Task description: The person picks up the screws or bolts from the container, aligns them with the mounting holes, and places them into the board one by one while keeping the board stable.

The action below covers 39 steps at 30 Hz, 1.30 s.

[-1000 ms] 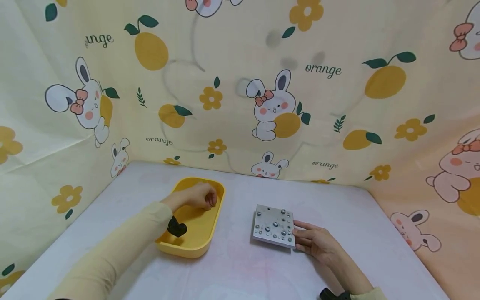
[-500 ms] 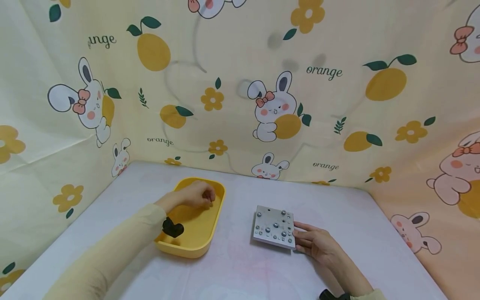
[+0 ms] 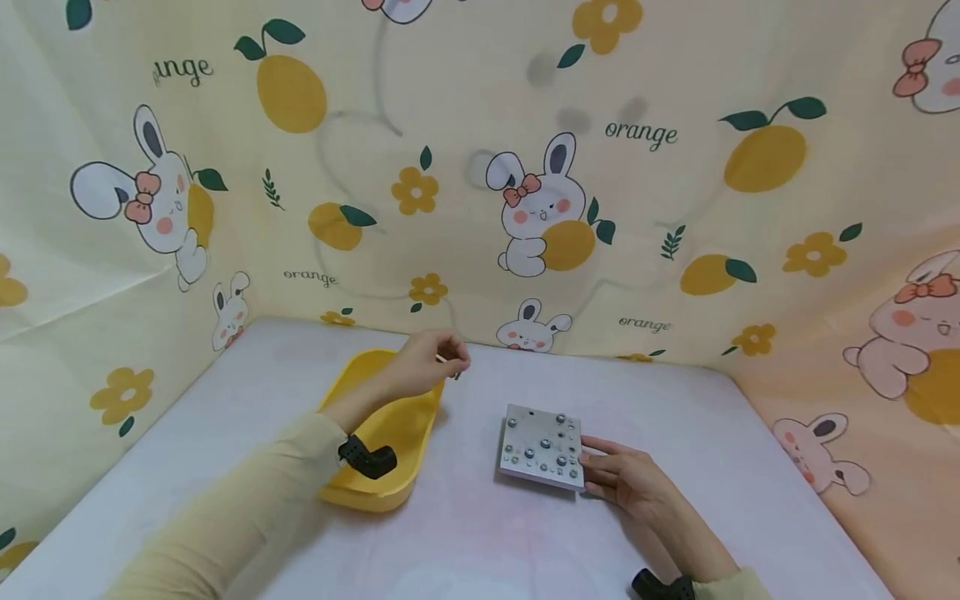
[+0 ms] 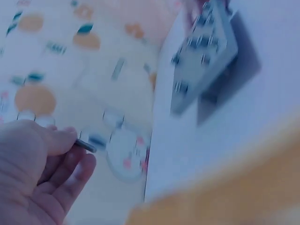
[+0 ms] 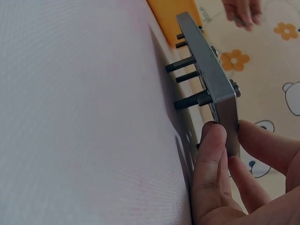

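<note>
My left hand (image 3: 429, 363) is raised above the far right rim of the yellow tray (image 3: 375, 500). Between thumb and fingertips it pinches a short, thin metal pin (image 4: 86, 146); whether this is threaded cannot be made out. My right hand (image 3: 636, 485) grips the right edge of a square metal plate (image 3: 525, 436), thumb and fingers on opposite faces. Several bolts go through the plate, heads upward in the head view. Their threaded shanks (image 5: 187, 101) stick out underneath in the right wrist view, so the plate sits raised and slightly tilted above the white table.
The white table (image 3: 480, 542) ends at a cloth backdrop (image 3: 450, 167) printed with rabbits and oranges, at the back and both sides. The tray stands left of the plate, with a strip of table between them. Black wrist cameras (image 3: 367, 458) sit on both wrists.
My left hand has come up out of the tray and moved right and away, now with the metal pin showing in its fingertips. The right hand and plate hold their place.
</note>
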Each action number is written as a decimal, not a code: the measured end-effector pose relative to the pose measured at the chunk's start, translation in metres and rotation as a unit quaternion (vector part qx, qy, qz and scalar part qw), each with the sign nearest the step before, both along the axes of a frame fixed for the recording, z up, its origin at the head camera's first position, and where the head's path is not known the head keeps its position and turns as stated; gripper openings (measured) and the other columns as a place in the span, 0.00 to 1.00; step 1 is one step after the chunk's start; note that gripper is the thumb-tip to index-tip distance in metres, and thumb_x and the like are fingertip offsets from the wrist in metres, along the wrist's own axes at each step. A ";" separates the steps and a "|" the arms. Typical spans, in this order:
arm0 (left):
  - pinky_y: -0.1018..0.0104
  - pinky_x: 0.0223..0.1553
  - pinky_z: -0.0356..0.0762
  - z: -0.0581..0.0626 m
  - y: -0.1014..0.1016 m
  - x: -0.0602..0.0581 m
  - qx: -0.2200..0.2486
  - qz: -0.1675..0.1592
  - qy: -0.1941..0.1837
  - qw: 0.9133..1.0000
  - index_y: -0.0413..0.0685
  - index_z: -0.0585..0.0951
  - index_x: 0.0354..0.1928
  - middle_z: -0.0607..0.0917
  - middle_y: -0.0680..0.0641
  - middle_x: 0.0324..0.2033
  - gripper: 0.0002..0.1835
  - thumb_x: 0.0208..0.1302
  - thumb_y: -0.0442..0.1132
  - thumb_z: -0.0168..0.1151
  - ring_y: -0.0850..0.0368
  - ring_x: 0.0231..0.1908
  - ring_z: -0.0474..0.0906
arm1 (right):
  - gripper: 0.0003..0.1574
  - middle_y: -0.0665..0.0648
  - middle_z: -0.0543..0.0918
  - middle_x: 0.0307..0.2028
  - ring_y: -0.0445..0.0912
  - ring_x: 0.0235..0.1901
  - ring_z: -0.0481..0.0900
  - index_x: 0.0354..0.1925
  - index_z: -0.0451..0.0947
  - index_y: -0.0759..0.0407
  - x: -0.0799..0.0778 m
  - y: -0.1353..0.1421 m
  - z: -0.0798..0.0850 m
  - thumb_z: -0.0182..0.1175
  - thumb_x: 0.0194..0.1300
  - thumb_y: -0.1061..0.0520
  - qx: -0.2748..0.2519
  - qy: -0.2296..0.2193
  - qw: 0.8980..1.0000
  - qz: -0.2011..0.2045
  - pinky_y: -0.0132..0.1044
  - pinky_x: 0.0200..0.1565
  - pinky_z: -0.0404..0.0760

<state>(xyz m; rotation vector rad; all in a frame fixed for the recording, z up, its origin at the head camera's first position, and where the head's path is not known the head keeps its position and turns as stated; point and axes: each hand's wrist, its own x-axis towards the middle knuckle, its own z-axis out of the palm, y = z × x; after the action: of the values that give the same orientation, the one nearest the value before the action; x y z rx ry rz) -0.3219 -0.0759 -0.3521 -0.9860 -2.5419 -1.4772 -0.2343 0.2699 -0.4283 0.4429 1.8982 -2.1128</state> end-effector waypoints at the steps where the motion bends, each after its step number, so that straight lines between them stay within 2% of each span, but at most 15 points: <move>1: 0.65 0.39 0.81 0.001 0.008 0.002 -0.005 -0.006 0.000 1.000 0.43 0.78 0.42 0.82 0.48 0.35 0.04 0.68 0.32 0.62 0.54 0.35 0.79 | 0.38 0.63 0.85 0.45 0.52 0.38 0.85 0.66 0.69 0.66 0.000 -0.001 0.000 0.68 0.60 0.65 -0.001 0.000 1.000 0.002 0.39 0.37 0.83; 3: 0.67 0.40 0.80 0.002 0.022 0.004 -0.007 -0.022 0.003 1.000 0.41 0.78 0.43 0.82 0.49 0.35 0.05 0.67 0.31 0.63 0.55 0.36 0.79 | 0.37 0.62 0.85 0.45 0.52 0.38 0.85 0.66 0.69 0.66 -0.002 -0.003 -0.001 0.68 0.60 0.65 -0.004 0.001 1.000 0.004 0.39 0.37 0.83; 6: 0.69 0.41 0.80 -0.002 0.042 0.001 -0.012 -0.038 0.001 0.999 0.40 0.79 0.44 0.82 0.50 0.36 0.06 0.67 0.31 0.63 0.56 0.36 0.80 | 0.38 0.62 0.85 0.45 0.51 0.38 0.85 0.66 0.69 0.65 -0.004 -0.005 -0.002 0.68 0.60 0.65 -0.008 0.003 1.000 0.008 0.39 0.37 0.83; 13: 0.72 0.44 0.78 -0.027 0.080 -0.009 -0.033 -0.069 -0.014 0.997 0.42 0.81 0.40 0.84 0.50 0.35 0.03 0.66 0.30 0.64 0.61 0.36 0.80 | 0.38 0.62 0.85 0.44 0.52 0.38 0.86 0.67 0.68 0.66 -0.005 -0.006 -0.001 0.68 0.60 0.65 -0.001 -0.001 1.000 0.008 0.39 0.37 0.83; 17: 0.73 0.46 0.76 -0.038 0.101 -0.008 -0.044 -0.090 -0.006 0.995 0.44 0.81 0.39 0.84 0.52 0.35 0.03 0.66 0.29 0.63 0.64 0.37 0.79 | 0.38 0.62 0.85 0.44 0.52 0.38 0.85 0.67 0.69 0.66 -0.005 -0.007 -0.001 0.68 0.60 0.65 0.000 -0.002 1.000 0.007 0.39 0.37 0.83; 21: 0.74 0.45 0.75 -0.046 0.121 -0.003 -0.048 -0.119 -0.003 0.992 0.45 0.81 0.38 0.84 0.54 0.33 0.04 0.66 0.28 0.63 0.66 0.36 0.79 | 0.37 0.62 0.85 0.44 0.51 0.37 0.85 0.67 0.68 0.67 -0.002 -0.006 -0.002 0.67 0.61 0.65 -0.003 -0.002 1.000 0.009 0.39 0.37 0.83; 25: 0.76 0.45 0.75 -0.050 0.135 0.005 -0.065 -0.142 0.013 0.988 0.46 0.81 0.37 0.84 0.55 0.32 0.04 0.66 0.29 0.62 0.68 0.35 0.78 | 0.37 0.62 0.85 0.44 0.49 0.37 0.85 0.68 0.67 0.66 -0.001 -0.005 -0.003 0.65 0.63 0.65 -0.003 0.001 1.000 0.013 0.39 0.37 0.83; 29: 0.77 0.44 0.74 -0.048 0.143 0.012 -0.093 -0.151 0.034 0.984 0.48 0.82 0.36 0.83 0.58 0.31 0.05 0.66 0.29 0.62 0.70 0.35 0.77 | 0.37 0.61 0.85 0.44 0.49 0.36 0.85 0.68 0.66 0.66 -0.002 -0.003 -0.003 0.65 0.63 0.65 -0.005 0.005 1.000 0.010 0.38 0.37 0.82; 32: 0.77 0.44 0.74 -0.047 0.147 0.015 -0.100 -0.146 0.045 0.983 0.48 0.82 0.36 0.83 0.59 0.31 0.05 0.67 0.30 0.62 0.70 0.35 0.77 | 0.37 0.61 0.85 0.44 0.49 0.36 0.85 0.68 0.66 0.66 -0.001 -0.001 -0.002 0.65 0.63 0.65 -0.007 0.005 1.000 0.006 0.38 0.37 0.82; 39: 0.76 0.45 0.75 -0.046 0.153 0.020 -0.083 -0.135 0.040 0.987 0.46 0.82 0.37 0.84 0.58 0.32 0.04 0.67 0.30 0.62 0.71 0.35 0.77 | 0.37 0.61 0.86 0.43 0.49 0.36 0.85 0.68 0.66 0.67 -0.001 0.002 -0.001 0.65 0.62 0.65 -0.012 0.004 1.000 0.010 0.38 0.37 0.83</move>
<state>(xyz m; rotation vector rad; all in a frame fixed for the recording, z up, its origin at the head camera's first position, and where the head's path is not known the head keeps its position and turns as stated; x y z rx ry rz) -0.3021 0.0772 -0.3984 -1.4320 -2.5904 -1.2626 -0.2351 0.2717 -0.4295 0.4099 1.8711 -2.1264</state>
